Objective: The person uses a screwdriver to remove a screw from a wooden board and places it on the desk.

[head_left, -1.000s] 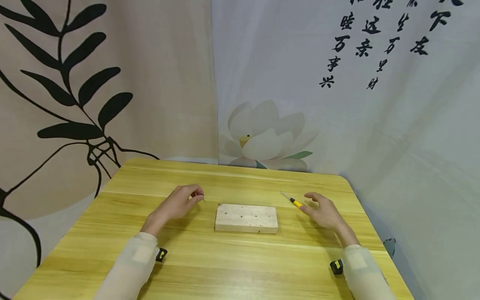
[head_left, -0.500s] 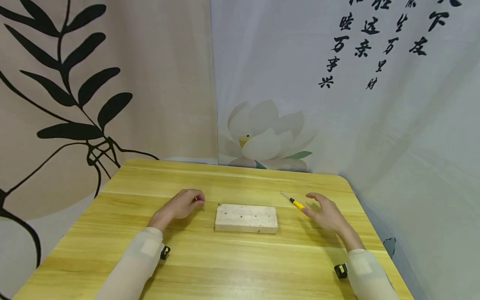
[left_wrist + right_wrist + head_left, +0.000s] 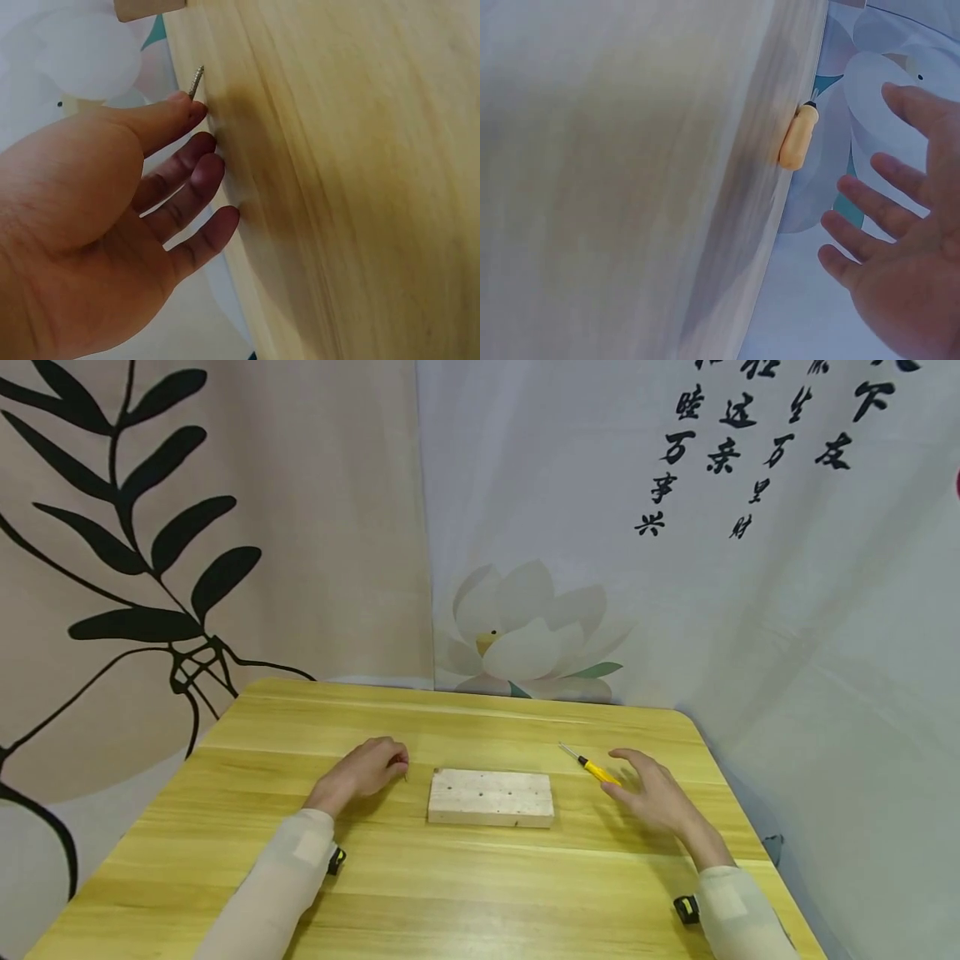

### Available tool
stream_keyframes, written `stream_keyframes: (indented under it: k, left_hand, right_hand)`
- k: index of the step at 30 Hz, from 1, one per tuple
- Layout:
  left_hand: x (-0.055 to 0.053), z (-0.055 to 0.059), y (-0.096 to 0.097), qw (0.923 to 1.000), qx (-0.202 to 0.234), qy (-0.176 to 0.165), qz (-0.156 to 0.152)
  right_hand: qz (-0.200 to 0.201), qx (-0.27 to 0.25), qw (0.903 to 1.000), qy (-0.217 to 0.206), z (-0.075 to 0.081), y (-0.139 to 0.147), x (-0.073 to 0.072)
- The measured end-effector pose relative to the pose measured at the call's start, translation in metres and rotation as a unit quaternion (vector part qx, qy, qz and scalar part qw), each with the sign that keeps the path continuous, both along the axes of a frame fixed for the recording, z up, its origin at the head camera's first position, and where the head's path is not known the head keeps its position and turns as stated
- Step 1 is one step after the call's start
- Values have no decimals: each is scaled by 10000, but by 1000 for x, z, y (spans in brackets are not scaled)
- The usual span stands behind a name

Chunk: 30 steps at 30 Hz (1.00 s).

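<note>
Between thumb and index finger, my left hand pinches a small screw whose pointed end sticks out; the hand is just left of a pale wooden block. The block lies flat on the table with several small holes in its top face. A screwdriver with a yellow and black handle lies right of the block, its tip toward the back left. Over the near end of its handle hovers my right hand. In the right wrist view that hand's fingers are spread, apart from the screwdriver handle, with nothing held.
The wooden table has its back edge close to a hanging cloth printed with a lotus and writing. Each wrist carries a small black camera, such as the right wrist's camera.
My left hand has turned slightly and its forearm has shifted right, the screw still in its fingers. My right hand has drawn slightly toward me and right, uncovering more of the screwdriver handle.
</note>
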<state>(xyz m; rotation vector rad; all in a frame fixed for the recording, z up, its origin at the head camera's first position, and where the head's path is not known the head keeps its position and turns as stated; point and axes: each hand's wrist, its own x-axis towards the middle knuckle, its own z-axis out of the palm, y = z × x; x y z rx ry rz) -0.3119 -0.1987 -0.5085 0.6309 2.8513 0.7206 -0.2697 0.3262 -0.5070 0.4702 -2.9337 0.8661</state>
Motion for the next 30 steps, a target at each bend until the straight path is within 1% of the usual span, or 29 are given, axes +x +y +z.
stream_keyframes:
  k: [5, 10, 16, 18, 21, 23, 28, 30]
  left_hand:
    - [0, -1, 0, 9999, -85, 42, 48]
    - [0, -3, -2, 10000, -34, 83, 18]
    - [5, -4, -10, 9997, 114, 206, 0]
    - [9, -4, -14, 9995, 64, 295, -21]
    - [14, -3, -19, 9991, -71, 420, 39]
    - [17, -3, -22, 9981, -170, 591, 39]
    - [21, -2, -27, 9951, -215, 954, 118]
    - [22, -2, -28, 9947, -235, 985, 195]
  right_hand:
    - [-7, 31, 10000, 63, 0, 1, 2]
    - [11, 19, 10000, 93, -2, 4, 1]
    - [54, 122, 9997, 184, -6, 5, 1]
    - [72, 187, 9994, 267, -7, 5, 1]
    - [70, 286, 9986, 433, -9, 5, 2]
    - [84, 346, 9979, 534, -9, 5, 2]
    - [102, 494, 9961, 729, -9, 5, 2]
    - [89, 579, 9952, 785, -10, 5, 3]
